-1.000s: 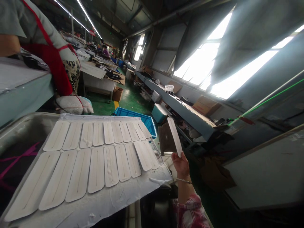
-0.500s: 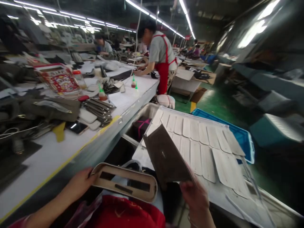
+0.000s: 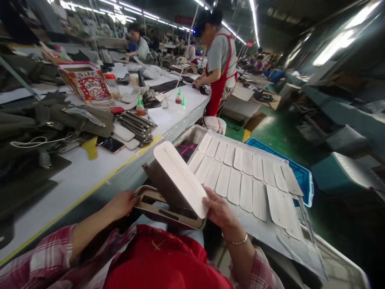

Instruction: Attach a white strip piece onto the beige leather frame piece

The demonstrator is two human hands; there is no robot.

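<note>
Pinched in the right hand (image 3: 221, 206), a white panel (image 3: 180, 176) (brown flap (image 3: 161, 178) behind) leans toward eleven o'clock above a case (image 3: 173, 219), whose ten-o'clock end the left hand (image 3: 124, 204) grips.

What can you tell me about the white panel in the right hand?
The white panel is long and flat, with rounded corners and a faint line running lengthwise down its middle. It looks smooth; its material is unclear. A dark brown piece shows behind its lower-left edge; how they join is hidden. The right hand grips its near end, holding it tilted over the tan tray-like piece; contact there is unclear.
</note>
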